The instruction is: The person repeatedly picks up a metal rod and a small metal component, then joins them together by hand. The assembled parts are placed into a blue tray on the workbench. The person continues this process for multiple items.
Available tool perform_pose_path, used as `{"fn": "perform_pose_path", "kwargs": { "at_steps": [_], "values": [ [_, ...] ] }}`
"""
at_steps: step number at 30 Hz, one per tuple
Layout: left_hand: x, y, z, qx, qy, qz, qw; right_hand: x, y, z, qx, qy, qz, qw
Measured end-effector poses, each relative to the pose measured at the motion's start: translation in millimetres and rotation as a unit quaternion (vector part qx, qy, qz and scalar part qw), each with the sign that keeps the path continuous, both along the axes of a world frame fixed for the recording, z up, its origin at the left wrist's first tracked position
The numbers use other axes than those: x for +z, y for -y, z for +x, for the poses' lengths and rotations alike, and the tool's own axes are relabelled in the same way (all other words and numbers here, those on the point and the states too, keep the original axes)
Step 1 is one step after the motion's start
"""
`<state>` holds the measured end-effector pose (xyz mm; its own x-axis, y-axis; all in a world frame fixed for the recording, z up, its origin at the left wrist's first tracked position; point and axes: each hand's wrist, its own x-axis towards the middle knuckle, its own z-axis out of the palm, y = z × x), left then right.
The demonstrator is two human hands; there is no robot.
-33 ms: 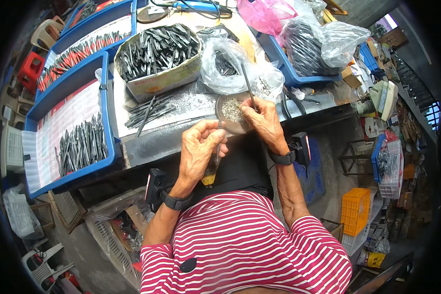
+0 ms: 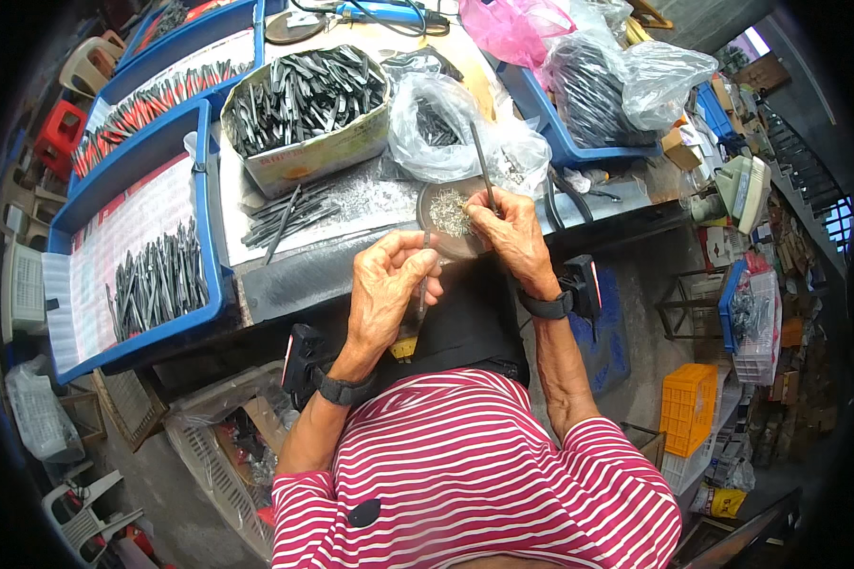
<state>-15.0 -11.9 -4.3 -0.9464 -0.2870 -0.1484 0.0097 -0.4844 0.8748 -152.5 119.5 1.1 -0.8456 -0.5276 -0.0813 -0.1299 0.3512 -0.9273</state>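
Observation:
At the table's near edge, my left hand [image 2: 389, 283] is closed, thumb against fingers, on a thin dark strip [image 2: 426, 239] held nearly upright. My right hand [image 2: 514, 235] pinches a slender dark rod [image 2: 481, 156] whose upper end points away from me; its lower end is hidden by the fingers. Those fingertips hover at the right side of a round brown dish [image 2: 465, 248]. Many tiny pale metal pieces [image 2: 449, 211] lie in it. Left of the dish, a loose bunch of dark thin strips [image 2: 289, 220] rests on the table.
A box [image 2: 304, 161] heaped with dark pieces stands behind, beside an open clear plastic bag [image 2: 427, 142]. Blue trays [image 2: 204, 190] of dark and red-and-black parts line the left. Another blue bin [image 2: 579, 152] with bagged dark parts is at the far right. An orange crate [image 2: 689, 408] stands below right.

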Motion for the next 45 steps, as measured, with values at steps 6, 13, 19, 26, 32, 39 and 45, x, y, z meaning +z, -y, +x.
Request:
{"fn": "perform_pose_path", "kwargs": {
  "at_steps": [6,13,19,26,32,39,45],
  "values": [
    [-7.1,-7.6,-8.6,0.035,-0.019,0.070,0.997,10.8,1.4,21.3,0.038,0.116,-0.174,0.977],
    [-12.7,-10.4,-14.2,0.054,-0.040,0.120,0.990,17.6,4.7,45.5,0.037,-0.024,-0.095,0.995],
    [-12.1,-13.1,-13.6,0.073,-0.032,0.122,0.989,13.9,0.7,54.2,0.048,-0.131,-0.081,0.987],
    [-9.9,-10.6,-9.3,0.092,-0.031,0.010,0.995,3.1,-0.2,50.7,0.116,-0.325,-0.061,0.937],
    [-13.4,-5.2,-4.9,0.075,0.008,-0.001,0.997,2.2,0.7,55.3,0.133,-0.311,-0.034,0.940],
    [-12.2,-0.3,3.5,0.028,-0.007,0.097,0.995,11.7,3.6,61.2,0.050,-0.071,-0.054,0.995],
    [-10.4,-1.1,7.7,0.019,-0.015,0.094,0.995,10.3,15.0,66.2,0.026,-0.066,-0.104,0.992]
  ]
}}
